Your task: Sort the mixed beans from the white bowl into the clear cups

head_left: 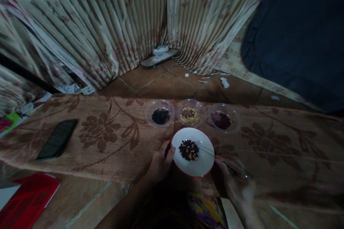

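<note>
My left hand (161, 159) grips the left rim of a white bowl with a red edge (205, 166), thumb over the rim. A small heap of mixed dark and yellow beans (189, 150) lies in the bowl, left of its middle. My right hand (235, 177), partly blurred, is closed around a pair of thin metal chopsticks (238, 171) at the bowl's right edge. Their tips reach inside, to the right of the heap. Just beyond the bowl stand three clear plastic tubs, with black beans (160, 116), yellow beans (189, 116) and dark red beans (220, 120).
A patterned brown cloth (107, 157) covers the long, narrow table. A dark phone (57, 139) lies on its left part. Behind, a skateboard (159, 58) and paper scraps (224, 82) rest on the tiled floor before striped curtains (134, 18). A red bag (29, 200) is at lower left.
</note>
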A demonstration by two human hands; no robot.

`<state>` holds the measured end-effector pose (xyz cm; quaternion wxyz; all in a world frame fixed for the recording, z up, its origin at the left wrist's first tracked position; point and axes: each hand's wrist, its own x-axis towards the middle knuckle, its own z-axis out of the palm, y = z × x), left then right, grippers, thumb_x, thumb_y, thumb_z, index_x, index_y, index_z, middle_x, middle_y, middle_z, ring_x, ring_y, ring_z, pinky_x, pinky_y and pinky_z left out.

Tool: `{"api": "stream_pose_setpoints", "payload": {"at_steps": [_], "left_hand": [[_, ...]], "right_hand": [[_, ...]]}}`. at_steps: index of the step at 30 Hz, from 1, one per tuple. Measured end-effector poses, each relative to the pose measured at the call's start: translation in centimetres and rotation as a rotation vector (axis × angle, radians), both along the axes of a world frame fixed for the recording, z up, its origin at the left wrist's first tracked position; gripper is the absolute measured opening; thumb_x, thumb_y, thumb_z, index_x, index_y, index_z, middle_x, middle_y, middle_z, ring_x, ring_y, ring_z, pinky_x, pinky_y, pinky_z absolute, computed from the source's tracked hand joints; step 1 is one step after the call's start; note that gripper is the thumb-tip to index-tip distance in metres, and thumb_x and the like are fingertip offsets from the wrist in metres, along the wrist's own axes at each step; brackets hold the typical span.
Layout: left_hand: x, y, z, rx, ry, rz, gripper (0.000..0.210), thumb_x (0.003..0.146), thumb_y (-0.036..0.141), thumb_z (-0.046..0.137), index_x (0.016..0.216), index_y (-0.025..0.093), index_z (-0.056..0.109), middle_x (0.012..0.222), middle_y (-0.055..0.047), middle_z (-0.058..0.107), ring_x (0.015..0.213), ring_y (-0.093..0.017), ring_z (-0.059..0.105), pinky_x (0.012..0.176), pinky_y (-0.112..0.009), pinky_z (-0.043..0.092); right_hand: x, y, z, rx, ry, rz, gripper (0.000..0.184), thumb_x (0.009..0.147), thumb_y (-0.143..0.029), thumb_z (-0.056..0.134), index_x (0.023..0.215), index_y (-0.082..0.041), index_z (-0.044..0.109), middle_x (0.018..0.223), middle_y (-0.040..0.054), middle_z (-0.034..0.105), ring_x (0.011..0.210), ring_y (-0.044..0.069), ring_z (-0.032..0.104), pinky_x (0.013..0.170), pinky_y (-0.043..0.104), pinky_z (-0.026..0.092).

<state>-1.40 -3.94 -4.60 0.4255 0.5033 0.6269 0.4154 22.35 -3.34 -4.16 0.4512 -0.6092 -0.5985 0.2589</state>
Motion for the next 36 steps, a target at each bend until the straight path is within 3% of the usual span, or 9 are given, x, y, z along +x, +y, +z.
{"api": "stream_pose_setpoints", "payload": {"at_steps": [10,27,32,36], "left_hand": [[0.0,-0.1,-0.1,0.013,0.027,0.006,0.033,0.092,0.034,0.045,0.119,0.020,0.059,0.098,-0.003,0.072,0.083,-0.018,0.066,0.078,-0.027,0.050],[-0.1,0.0,-0.2,0.013,0.015,0.000,0.034,0.092,0.035,0.046,0.120,0.020,0.060,0.104,-0.004,0.073,0.086,-0.019,0.067,0.081,-0.029,0.051],[-0.1,0.0,-0.2,0.012,0.013,-0.001,0.034,0.092,0.034,0.046,0.121,0.020,0.059,0.106,-0.005,0.072,0.090,-0.019,0.067,0.083,-0.029,0.051],[-0.1,0.0,-0.1,-0.002,0.017,0.007,0.034,0.092,0.036,0.046,0.119,0.020,0.060,0.106,-0.005,0.072,0.090,-0.020,0.068,0.083,-0.029,0.051]], "right_hand": [[0.7,0.3,-0.5,-0.090,-0.002,0.059,0.021,0.078,-0.043,0.067,0.080,-0.023,0.074,0.091,0.0068,0.070,0.087,0.022,0.066,0.069,0.032,0.054],[0.3,0.2,-0.7,-0.048,-0.001,0.091,0.017,0.080,-0.039,0.066,0.081,-0.024,0.073,0.092,0.0059,0.069,0.086,0.020,0.065,0.068,0.030,0.054],[0.3,0.1,0.7,-0.032,0.004,0.027,0.018,0.079,-0.039,0.067,0.079,-0.023,0.073,0.087,0.0060,0.070,0.082,0.021,0.066,0.067,0.032,0.053],[1.7,1.8,2.9,0.114,-0.053,-0.050,0.018,0.079,-0.039,0.068,0.079,-0.022,0.072,0.084,0.0064,0.070,0.076,0.021,0.065,0.066,0.033,0.052]]}}
